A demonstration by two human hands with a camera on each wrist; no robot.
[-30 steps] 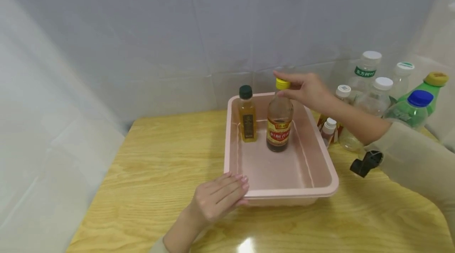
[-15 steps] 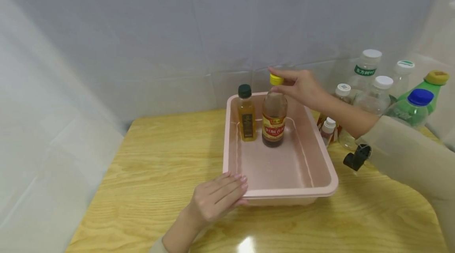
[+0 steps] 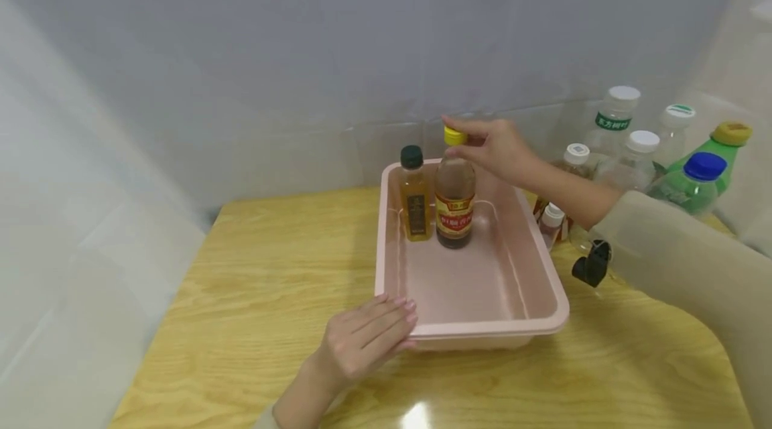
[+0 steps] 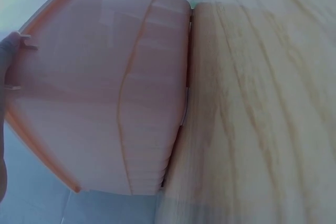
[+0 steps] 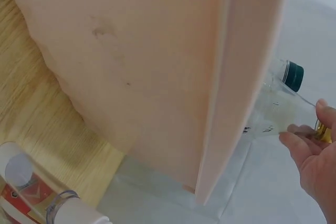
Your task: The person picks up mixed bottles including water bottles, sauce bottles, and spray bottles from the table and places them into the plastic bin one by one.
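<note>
A pink plastic basin stands on the table, and my left hand holds its near left corner, fingers over the rim and thumb below. My right hand pinches the yellow cap of a glass vinegar bottle with a red and yellow label. Dark liquid fills its lower part, and it is upright inside the basin. Close on its left, a smaller square bottle of golden liquid with a dark green cap stands in the basin. In the right wrist view, the basin wall hides most of both bottles.
Right of the basin several bottles are crowded: a clear one with a green band, a blue-capped one, a green one and a small white-capped one. A pale sheet hangs behind the wooden table.
My right hand has moved left with the vinegar bottle, bringing it beside the green-capped bottle. My left hand has stayed on the basin corner.
</note>
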